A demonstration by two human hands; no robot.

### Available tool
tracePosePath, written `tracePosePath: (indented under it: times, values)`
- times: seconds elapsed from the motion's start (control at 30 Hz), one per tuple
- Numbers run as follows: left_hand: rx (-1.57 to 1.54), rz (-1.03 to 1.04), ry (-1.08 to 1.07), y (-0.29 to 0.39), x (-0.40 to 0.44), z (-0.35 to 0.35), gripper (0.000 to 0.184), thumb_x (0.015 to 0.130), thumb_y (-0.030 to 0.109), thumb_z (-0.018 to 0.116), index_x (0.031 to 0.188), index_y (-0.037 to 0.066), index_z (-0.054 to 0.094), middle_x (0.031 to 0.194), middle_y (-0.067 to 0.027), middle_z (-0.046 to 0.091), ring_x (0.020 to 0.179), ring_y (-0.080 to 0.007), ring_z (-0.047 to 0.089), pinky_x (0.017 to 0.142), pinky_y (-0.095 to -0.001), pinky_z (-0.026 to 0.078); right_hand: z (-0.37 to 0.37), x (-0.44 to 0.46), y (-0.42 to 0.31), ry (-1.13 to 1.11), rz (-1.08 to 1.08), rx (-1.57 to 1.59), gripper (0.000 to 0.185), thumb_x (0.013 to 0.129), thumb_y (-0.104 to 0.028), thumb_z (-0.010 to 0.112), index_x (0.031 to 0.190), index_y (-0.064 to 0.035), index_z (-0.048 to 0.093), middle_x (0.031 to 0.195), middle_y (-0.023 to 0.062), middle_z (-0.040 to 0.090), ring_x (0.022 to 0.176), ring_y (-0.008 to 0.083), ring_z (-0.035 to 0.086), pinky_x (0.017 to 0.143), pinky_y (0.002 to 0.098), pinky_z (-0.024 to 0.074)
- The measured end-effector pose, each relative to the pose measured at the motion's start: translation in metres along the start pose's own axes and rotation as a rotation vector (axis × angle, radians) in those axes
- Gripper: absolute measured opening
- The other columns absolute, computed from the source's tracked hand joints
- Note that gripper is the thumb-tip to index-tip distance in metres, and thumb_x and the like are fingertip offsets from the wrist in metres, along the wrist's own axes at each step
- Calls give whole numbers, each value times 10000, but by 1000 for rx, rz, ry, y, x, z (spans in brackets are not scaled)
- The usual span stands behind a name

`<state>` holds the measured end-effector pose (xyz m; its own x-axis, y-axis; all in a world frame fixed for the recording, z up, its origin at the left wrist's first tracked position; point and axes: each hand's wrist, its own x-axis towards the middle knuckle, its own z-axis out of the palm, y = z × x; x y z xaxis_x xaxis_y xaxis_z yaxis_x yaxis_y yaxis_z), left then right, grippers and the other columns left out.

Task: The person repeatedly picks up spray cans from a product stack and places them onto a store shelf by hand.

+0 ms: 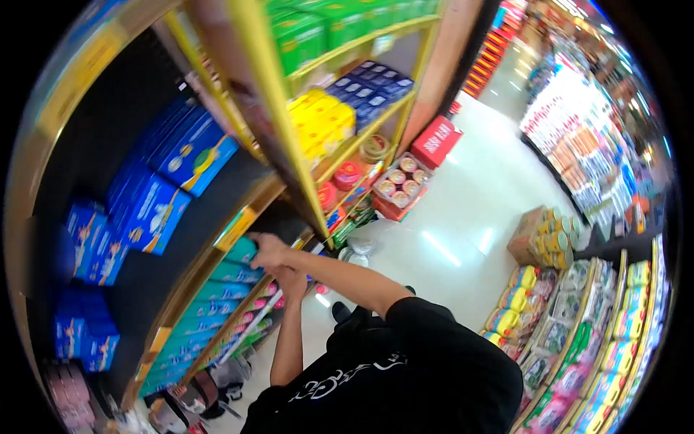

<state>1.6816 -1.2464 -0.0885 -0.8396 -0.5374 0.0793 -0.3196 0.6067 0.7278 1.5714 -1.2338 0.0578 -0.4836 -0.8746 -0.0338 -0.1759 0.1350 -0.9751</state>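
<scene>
My right hand (269, 251) reaches across to the shelf on the left, its fingers wrapped on the end of a teal package (241, 251) at the top of a row. Just below it, my left hand (290, 281) is raised close to the right one; its fingers are partly hidden and blurred, and I cannot make out what they touch. More teal packages (210, 307) line the same shelf, under a yellow and wooden shelf edge (235, 226).
Blue boxes (191, 155) fill the shelf above. A yellow rack (347, 54) holds green, yellow and dark blue packs. Cans in a tray (400, 181) and a red box (437, 142) stand on the floor. A carton of cans (531, 235) and packed shelves (578, 340) are on the right.
</scene>
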Motion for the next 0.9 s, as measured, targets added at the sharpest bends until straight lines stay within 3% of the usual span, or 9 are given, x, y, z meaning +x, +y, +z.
tracePosePath:
  times: [0.17,0.23,0.27,0.33,0.4,0.5,0.6,0.77,0.9]
  values:
    - [36,41,-3,61,-9,40,440,873,306,659,1148,-12,530,1123,-221,546,1068,-351,519,956,-454,387,-21,-30,39,109,-136,-185,985,598,-278,801,1400,106,376,1441,291,419,1309,379,463,1098,359,385]
    - [45,44,4,91,-12,65,322,870,292,663,1012,3,667,958,-183,697,923,-321,650,866,-437,489,-58,-71,51,43,-37,-199,892,625,-250,775,1387,47,418,1445,285,411,1282,405,474,1065,416,408]
    - [35,56,6,107,-14,81,321,870,291,662,1014,4,666,962,-184,696,927,-322,649,867,-438,489,-81,-101,51,-34,86,-159,866,625,-225,769,1384,20,432,1452,277,404,1278,417,469,1054,432,414]
    - [17,98,-36,144,-21,124,319,868,289,659,1017,7,666,971,-185,694,935,-325,647,868,-441,489,-123,-165,62,74,65,-346,827,645,-265,757,1356,19,444,1431,294,411,1242,416,496,1023,442,429]
    - [-28,173,-116,190,-26,169,318,867,288,657,1021,10,665,979,-186,692,943,-327,645,870,-443,488,-163,-207,97,123,191,-416,898,653,-284,752,1412,9,373,1444,285,384,1252,419,486,1024,454,428]
    - [-54,297,-312,255,-35,235,316,865,285,653,1026,14,664,992,-187,689,954,-331,641,872,-446,488,-237,-270,126,95,472,-458,759,680,-323,741,1296,39,484,1274,302,546,1116,436,583,944,478,482]
    - [-30,408,-542,314,-38,286,314,863,283,649,1031,18,663,1005,-189,686,966,-334,638,874,-449,487,-291,-327,152,262,645,-422,707,713,-415,726,1187,83,561,1060,273,660,1018,432,635,894,490,509]
    - [86,589,-899,393,-39,346,311,860,279,642,1039,25,661,1026,-191,681,985,-340,633,878,-455,486,-361,-390,153,362,824,-331,627,783,-505,661,1001,83,678,1034,307,662,1002,432,651,886,487,514]
    - [200,714,-1119,432,-22,378,310,858,276,637,1046,30,660,1044,-193,677,1001,-345,628,881,-459,485,-413,-404,148,345,911,-199,707,838,-579,590,1021,98,679,1049,326,649,1039,427,640,900,480,505]
